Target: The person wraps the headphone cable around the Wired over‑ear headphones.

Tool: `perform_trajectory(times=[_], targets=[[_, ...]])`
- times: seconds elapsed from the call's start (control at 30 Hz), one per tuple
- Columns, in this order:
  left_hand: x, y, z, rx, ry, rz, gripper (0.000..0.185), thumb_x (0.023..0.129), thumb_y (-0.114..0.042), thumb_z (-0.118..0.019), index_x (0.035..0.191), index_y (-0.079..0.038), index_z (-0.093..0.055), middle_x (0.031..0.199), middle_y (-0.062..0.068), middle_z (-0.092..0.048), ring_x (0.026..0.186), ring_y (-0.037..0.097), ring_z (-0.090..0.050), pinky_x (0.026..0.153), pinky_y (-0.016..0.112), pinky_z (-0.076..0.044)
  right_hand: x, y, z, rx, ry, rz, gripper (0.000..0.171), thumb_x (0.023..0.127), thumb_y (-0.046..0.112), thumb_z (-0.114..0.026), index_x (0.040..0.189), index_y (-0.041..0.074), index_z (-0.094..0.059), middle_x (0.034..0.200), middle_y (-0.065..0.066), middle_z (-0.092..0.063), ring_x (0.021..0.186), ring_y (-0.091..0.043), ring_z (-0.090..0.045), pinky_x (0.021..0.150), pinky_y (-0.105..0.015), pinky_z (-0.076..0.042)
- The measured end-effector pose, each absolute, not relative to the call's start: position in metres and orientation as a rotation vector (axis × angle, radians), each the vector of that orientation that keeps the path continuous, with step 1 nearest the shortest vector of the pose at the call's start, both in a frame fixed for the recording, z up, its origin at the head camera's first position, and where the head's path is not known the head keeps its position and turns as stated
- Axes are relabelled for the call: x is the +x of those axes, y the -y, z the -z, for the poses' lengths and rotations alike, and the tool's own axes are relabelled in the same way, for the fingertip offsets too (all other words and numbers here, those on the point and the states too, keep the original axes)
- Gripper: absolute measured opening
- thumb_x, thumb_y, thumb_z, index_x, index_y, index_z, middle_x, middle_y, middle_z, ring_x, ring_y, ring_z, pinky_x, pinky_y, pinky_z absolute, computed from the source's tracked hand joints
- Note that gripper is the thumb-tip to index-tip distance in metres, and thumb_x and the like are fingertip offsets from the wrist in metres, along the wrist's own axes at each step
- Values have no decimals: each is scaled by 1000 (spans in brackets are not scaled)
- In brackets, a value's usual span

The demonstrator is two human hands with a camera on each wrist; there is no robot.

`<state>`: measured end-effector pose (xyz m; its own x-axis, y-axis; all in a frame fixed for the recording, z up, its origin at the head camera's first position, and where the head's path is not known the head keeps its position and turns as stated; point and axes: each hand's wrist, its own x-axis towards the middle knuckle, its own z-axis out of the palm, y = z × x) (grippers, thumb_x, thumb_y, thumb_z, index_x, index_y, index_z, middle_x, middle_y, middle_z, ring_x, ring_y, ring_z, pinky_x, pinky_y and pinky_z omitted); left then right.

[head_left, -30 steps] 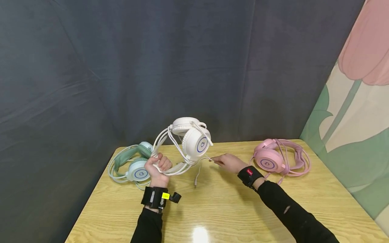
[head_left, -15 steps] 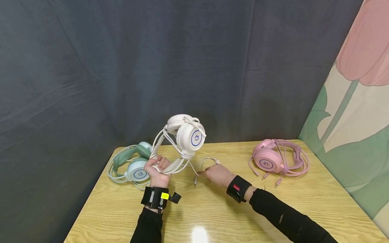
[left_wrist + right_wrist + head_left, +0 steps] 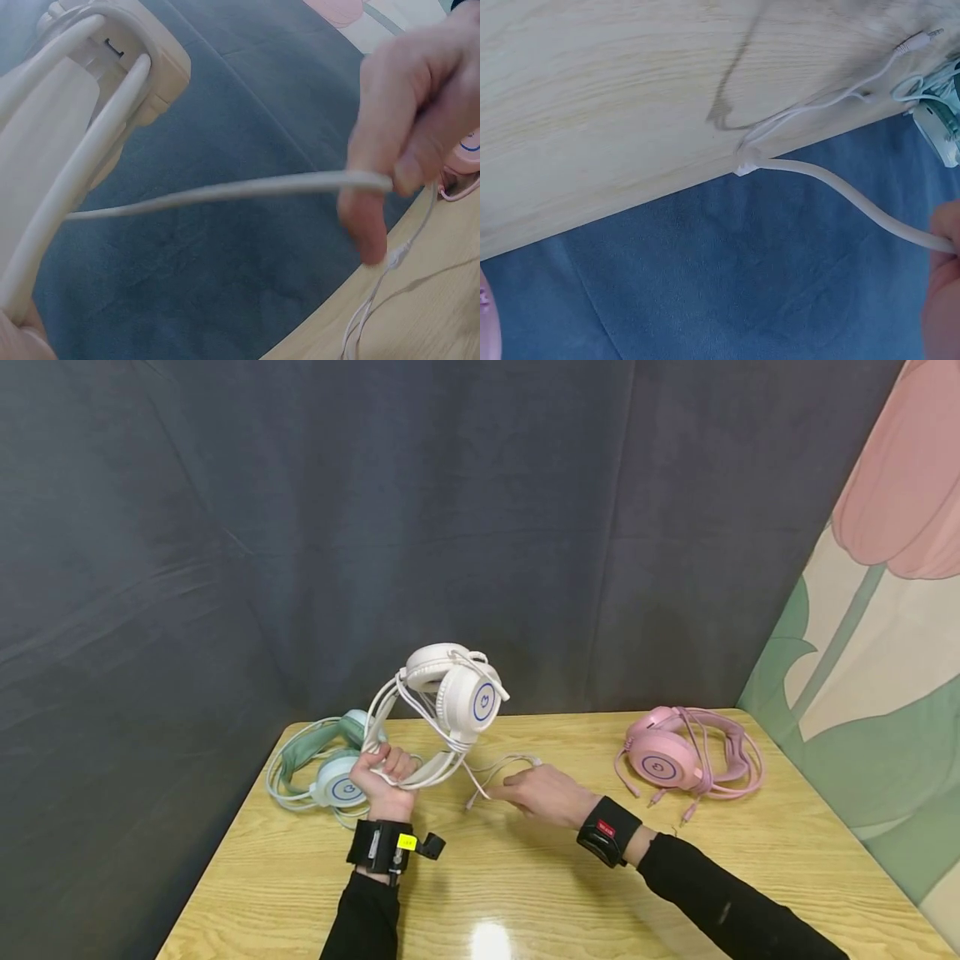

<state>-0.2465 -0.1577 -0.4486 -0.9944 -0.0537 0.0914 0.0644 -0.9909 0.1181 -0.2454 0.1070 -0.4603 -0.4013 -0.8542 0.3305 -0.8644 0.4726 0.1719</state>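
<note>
left hand point(image 3: 384, 777): raised above the tabletop, fingers curled tight in a grip, knuckles up | left wrist: black strap, black sleeve | right hand point(image 3: 542, 795): low, reaching leftward, thumb and forefinger pinched together (clearest in the left wrist view) | right forearm: stretched in diagonally, black sleeve, black wristband

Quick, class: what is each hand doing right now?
Left hand: grips the white headset by its headband, raised off the table.
Right hand: pinches the white cable.
</note>
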Motion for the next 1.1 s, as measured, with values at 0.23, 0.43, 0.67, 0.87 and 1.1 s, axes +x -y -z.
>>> perform_trajectory(times=[0.23,0.43,0.67,0.87,1.1], targets=[[-247,154,450,-78,261,3010,26,81,-5,-19,61,-14,-34,51,-5,-17,45,9,-11,44,21,-13,-240,-113,455,1468,2265,-128,46,84,-2,-61,120,27,-66,70,14,-52,59,3,-41,49,-13,-26],[-248,152,451,-46,296,2938,24,80,-4,-19,65,-14,-35,47,-6,-21,43,9,-11,41,20,-13,-236,-119,445,1443,2207,-232,32,90,7,-64,115,25,-67,80,11,-65,68,-1,-58,59,-22,-48],[-248,145,448,34,521,2752,23,82,-1,-21,66,-16,-28,46,-8,-19,43,8,-9,45,21,-7,-235,-127,439,1379,2225,-282,26,89,7,-65,109,24,-67,85,11,-69,70,-1,-60,57,-24,-48],[-248,140,449,78,788,2532,26,77,5,-29,59,-14,-28,42,-9,-23,33,4,-21,37,21,-17,-234,-127,442,1342,2264,-314,15,93,13,-63,105,22,-67,88,12,-70,72,1,-61,59,-24,-50],[-245,136,447,61,1063,2327,21,75,9,-34,69,-10,-34,42,-7,-28,32,7,-20,32,22,-18,-233,-123,439,1346,2259,-320,4,94,20,-64,91,22,-64,70,17,-57,60,5,-47,53,-19,-41]])
